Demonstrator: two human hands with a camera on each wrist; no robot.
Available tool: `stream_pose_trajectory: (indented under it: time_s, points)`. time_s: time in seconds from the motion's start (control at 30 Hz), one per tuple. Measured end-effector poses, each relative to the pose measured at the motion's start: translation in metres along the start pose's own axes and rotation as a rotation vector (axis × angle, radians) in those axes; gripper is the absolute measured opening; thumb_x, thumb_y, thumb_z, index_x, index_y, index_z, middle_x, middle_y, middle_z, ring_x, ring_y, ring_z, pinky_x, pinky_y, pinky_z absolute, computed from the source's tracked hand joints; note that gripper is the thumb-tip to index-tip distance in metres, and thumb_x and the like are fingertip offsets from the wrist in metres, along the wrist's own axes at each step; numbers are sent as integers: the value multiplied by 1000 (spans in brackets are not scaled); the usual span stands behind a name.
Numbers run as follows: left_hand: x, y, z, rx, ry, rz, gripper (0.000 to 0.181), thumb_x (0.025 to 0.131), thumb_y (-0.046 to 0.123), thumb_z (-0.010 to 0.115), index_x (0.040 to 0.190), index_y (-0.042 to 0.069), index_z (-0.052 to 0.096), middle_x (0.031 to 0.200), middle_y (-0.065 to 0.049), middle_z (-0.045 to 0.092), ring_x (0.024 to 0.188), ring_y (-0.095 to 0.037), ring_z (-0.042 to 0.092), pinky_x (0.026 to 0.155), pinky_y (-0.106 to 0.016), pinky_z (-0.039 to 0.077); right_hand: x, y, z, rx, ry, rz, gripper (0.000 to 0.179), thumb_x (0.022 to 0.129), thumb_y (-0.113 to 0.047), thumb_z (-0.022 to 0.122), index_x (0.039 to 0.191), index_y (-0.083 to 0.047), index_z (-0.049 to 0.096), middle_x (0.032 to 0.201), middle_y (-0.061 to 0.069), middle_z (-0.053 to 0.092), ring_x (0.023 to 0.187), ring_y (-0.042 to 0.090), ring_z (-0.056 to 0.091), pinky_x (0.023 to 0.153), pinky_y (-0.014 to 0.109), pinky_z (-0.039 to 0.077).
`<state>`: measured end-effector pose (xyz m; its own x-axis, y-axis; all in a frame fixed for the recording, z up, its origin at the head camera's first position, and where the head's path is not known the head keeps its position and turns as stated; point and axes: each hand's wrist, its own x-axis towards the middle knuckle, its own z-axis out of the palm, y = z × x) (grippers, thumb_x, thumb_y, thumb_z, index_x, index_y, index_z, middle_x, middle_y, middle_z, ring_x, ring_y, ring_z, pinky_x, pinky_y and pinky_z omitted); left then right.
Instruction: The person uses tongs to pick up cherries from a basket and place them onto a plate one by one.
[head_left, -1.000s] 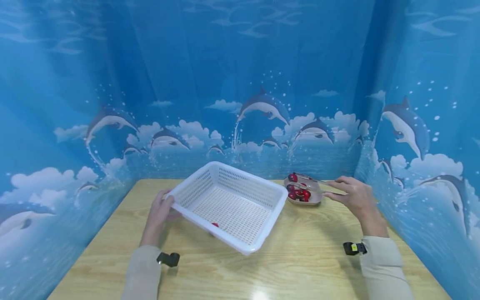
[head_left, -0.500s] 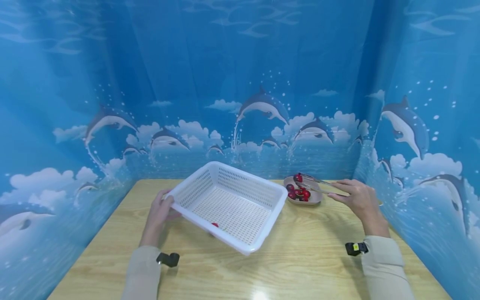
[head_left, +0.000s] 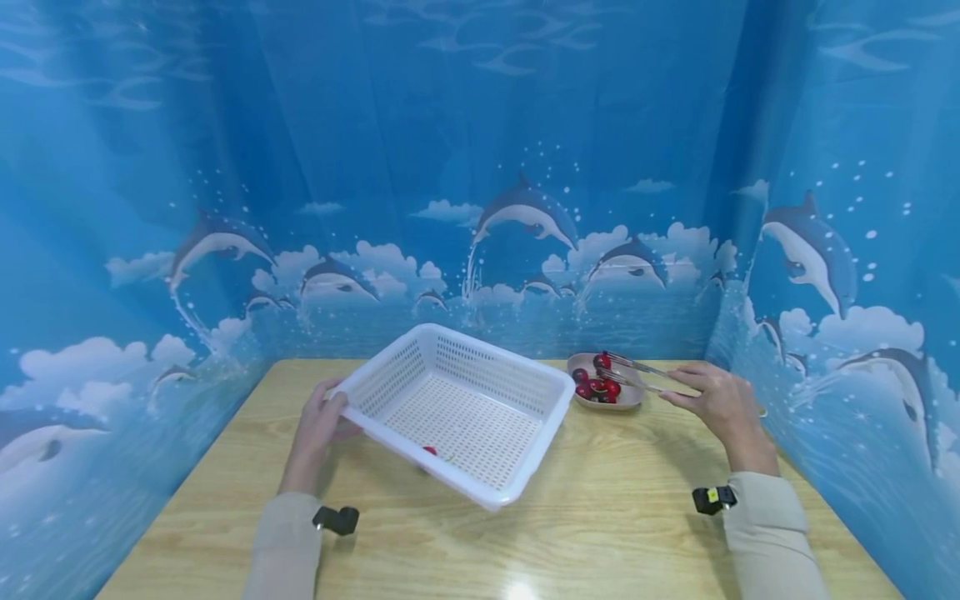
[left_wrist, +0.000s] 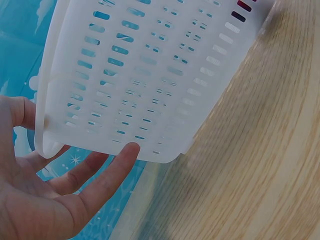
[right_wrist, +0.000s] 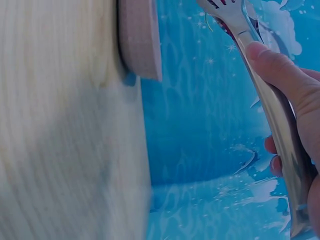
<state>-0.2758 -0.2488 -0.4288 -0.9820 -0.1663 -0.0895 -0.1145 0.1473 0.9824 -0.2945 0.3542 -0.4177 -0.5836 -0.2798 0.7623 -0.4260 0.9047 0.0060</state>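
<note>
My left hand (head_left: 318, 425) holds a white perforated plastic basket (head_left: 536, 458) by its left end. In the left wrist view the thumb is at the rim and the fingers spread beneath the basket's wall. One red cherry (head_left: 430, 450) shows inside, near the basket's front wall. My right hand (head_left: 716, 408) grips metal serving tongs (right_wrist: 277, 115), thumb along one arm. Between the tong tips is a cherry (head_left: 602, 361), over a small pinkish dish (head_left: 633, 398). Several dark red cherries (head_left: 596, 387) lie in that dish.
The wooden table (head_left: 600, 533) is bordered at the back and sides by blue dolphin-print curtains (head_left: 420, 208). The dish stands by the table's back edge, close to the basket's right corner. Each wrist wears a black camera (head_left: 337, 520).
The tongs and the cherry at their tips have shifted slightly right over the dish, along with my right hand. My left hand and the basket have stayed put.
</note>
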Motion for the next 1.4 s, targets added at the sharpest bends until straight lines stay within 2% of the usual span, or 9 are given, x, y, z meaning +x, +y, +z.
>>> stream_pose_trajectory:
  time_s: [0.1, 0.2, 0.4, 0.53, 0.73, 0.87, 1.03, 1.27, 1.4]
  points:
    - [-7, 9, 1, -4, -6, -8, 58, 103, 16, 40, 160, 8, 31, 147, -32, 49, 107, -23, 68, 107, -56, 58, -3, 2, 1, -25, -69, 47, 40, 65, -22, 93, 101, -8, 83, 97, 15, 79, 77, 32, 74, 47, 42, 55]
    - [-8, 12, 1, -3, -6, -10, 59, 103, 14, 40, 160, 8, 31, 147, -32, 48, 110, -27, 68, 107, -57, 57, -6, 6, 2, -48, -150, 100, 39, 69, -27, 92, 103, -9, 82, 99, 15, 80, 77, 32, 73, 47, 40, 54]
    - [2, -2, 0, 9, 2, 5, 59, 104, 19, 39, 161, 11, 29, 149, -30, 48, 117, -30, 66, 106, -55, 58, -10, 11, 6, -58, -255, 190, 40, 75, -32, 89, 108, -10, 81, 107, 17, 79, 84, 36, 74, 46, 39, 53]
    - [5, -7, 0, 26, 7, 24, 59, 104, 22, 39, 161, 13, 29, 148, -29, 49, 117, -30, 66, 105, -53, 60, -11, 11, 6, -60, -279, 234, 40, 78, -32, 87, 110, -9, 81, 110, 19, 78, 82, 36, 73, 42, 35, 49]
    - [3, -6, 1, 37, 11, 44, 58, 104, 23, 39, 160, 14, 32, 146, -27, 51, 114, -27, 68, 104, -52, 61, -12, 13, 7, -53, -293, 270, 41, 79, -33, 86, 111, -7, 80, 113, 22, 76, 80, 38, 72, 37, 29, 41]
    - [4, -7, 0, 35, 12, 43, 58, 104, 22, 39, 160, 13, 32, 147, -28, 51, 113, -27, 68, 104, -53, 61, -13, 14, 10, -52, -314, 285, 42, 81, -34, 85, 113, -8, 79, 114, 21, 76, 82, 38, 73, 38, 29, 41]
    - [5, -9, 0, 27, 7, 29, 57, 104, 22, 39, 160, 14, 31, 148, -28, 50, 112, -24, 68, 106, -54, 59, -15, 13, 13, -31, -345, 306, 43, 82, -34, 84, 115, -8, 78, 114, 21, 76, 75, 36, 71, 38, 29, 39]
    - [3, -8, 1, 28, 12, 29, 58, 104, 23, 39, 160, 13, 31, 148, -30, 49, 118, -31, 67, 105, -54, 59, -16, 14, 15, -38, -339, 298, 45, 79, -37, 85, 114, -8, 79, 111, 20, 77, 74, 36, 71, 39, 34, 43]
    - [3, -7, 1, 34, 16, 31, 57, 104, 23, 40, 160, 13, 32, 147, -29, 50, 120, -34, 66, 104, -53, 60, -14, 12, 13, -40, -355, 318, 48, 79, -39, 86, 116, -9, 78, 112, 21, 77, 73, 36, 70, 38, 33, 41]
